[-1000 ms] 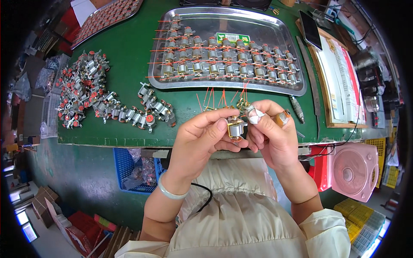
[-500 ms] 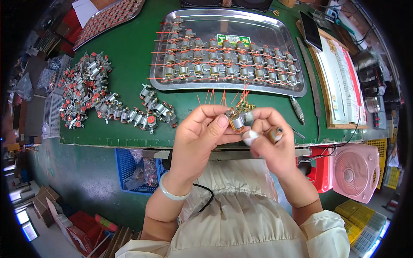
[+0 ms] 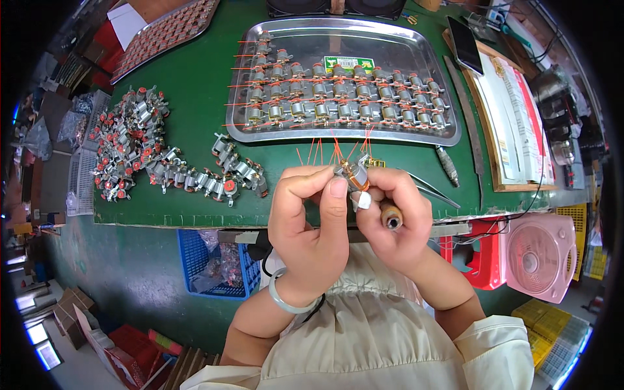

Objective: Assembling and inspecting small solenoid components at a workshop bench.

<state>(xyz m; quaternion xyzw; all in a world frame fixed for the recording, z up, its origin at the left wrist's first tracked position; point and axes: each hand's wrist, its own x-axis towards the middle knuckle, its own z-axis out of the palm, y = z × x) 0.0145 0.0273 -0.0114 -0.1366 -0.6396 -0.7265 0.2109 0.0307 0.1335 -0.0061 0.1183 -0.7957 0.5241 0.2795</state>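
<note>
My left hand and my right hand meet just past the near edge of the green table. Together they pinch a small metal motor with a copper winding and thin red wires sticking up from it. In my right hand there is also a tool with a round wooden handle, whose end points toward me. A pale bangle circles my left wrist.
A steel tray at the back holds rows of small motors with red wires. A heap of motors with red caps lies left, and a short line of them runs toward my hands. Tweezers, a screwdriver, papers and a phone lie right.
Both hands have drawn closer to me and off the table edge, turning the motor. The wooden tool handle now points straight at me in my right hand.
</note>
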